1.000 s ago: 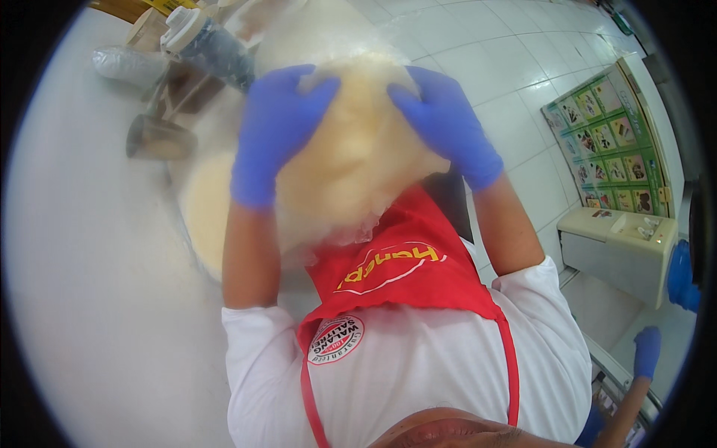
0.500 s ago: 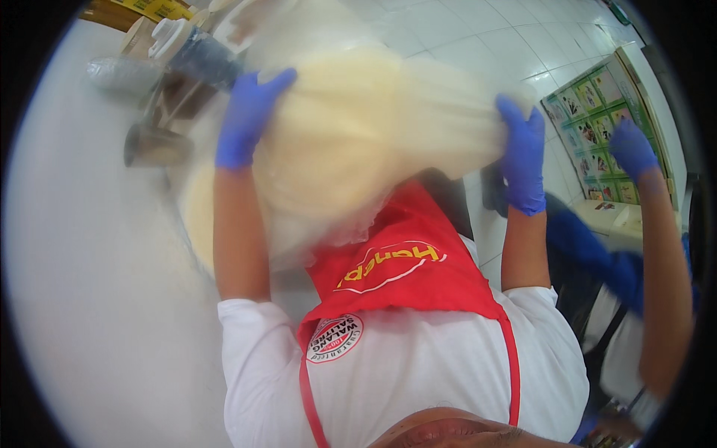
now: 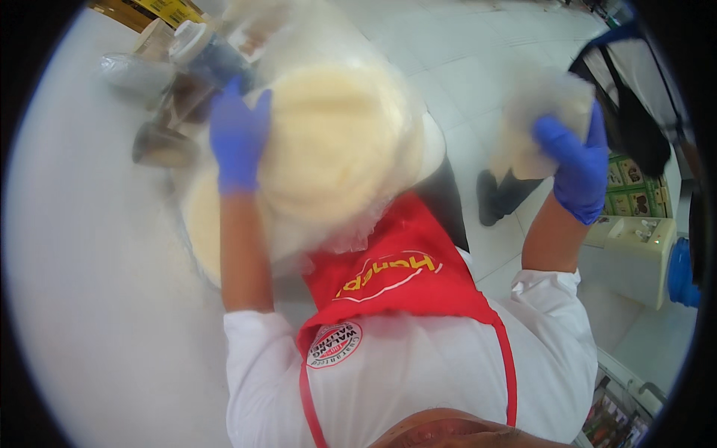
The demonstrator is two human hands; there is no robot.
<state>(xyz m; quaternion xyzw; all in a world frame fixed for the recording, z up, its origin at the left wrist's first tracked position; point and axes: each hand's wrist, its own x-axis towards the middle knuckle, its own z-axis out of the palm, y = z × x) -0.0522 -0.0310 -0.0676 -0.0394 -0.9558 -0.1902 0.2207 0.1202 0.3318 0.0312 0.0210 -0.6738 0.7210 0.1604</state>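
Note:
A pale yellow stack of round flat sheets [image 3: 332, 142] lies in clear plastic on the white table, softened by blur; their exact kind does not show. At its left edge my left hand [image 3: 240, 138], in a blue glove, lies with fingers stretched and thumb apart. Beneath that forearm another pale round [image 3: 203, 213] in plastic shows in part. Out to the right, over the floor, my gloved right hand [image 3: 573, 160] is closed on a bunched whitish sheet [image 3: 544, 112], too smeared to name.
Beyond my left hand stand a white-lidded jar [image 3: 196, 46], a dark cup [image 3: 163, 145] and a clear plastic-wrapped bundle [image 3: 136, 73]. At right are a person's dark shoe [image 3: 489, 198], a hanging black strap bag [image 3: 635, 112] and a water dispenser [image 3: 627, 239].
My right hand has swung right, away from the stack, with the bunched sheet in it. My left hand has shifted slightly left and down. Another person's gloved hand at right has left view.

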